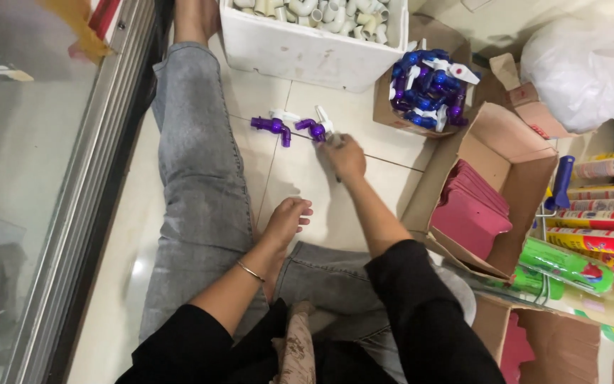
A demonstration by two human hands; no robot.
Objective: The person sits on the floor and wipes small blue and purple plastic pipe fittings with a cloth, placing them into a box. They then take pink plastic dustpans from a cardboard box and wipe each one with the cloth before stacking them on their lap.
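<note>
Right hand pinching purple tap on tiled floor beside second tap, left hand slack on foot; best keeping grip low, setting tap flat, aligned.

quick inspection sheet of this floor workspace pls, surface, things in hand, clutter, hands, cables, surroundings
surface: pale tiled floor, person seated on it, one leg stretched out
job's things: two purple taps with white handles lie on the tiles; cardboard box of purple taps beside them
clutter: white foam box of pale pipe fittings; open carton of pink cards; green tubes; white plastic bag
grippers: right hand at the nearer tap, grip hidden; left hand on the leg, open, holding nothing
cables: nothing seen
surroundings: glass display case with metal frame on one side
</note>
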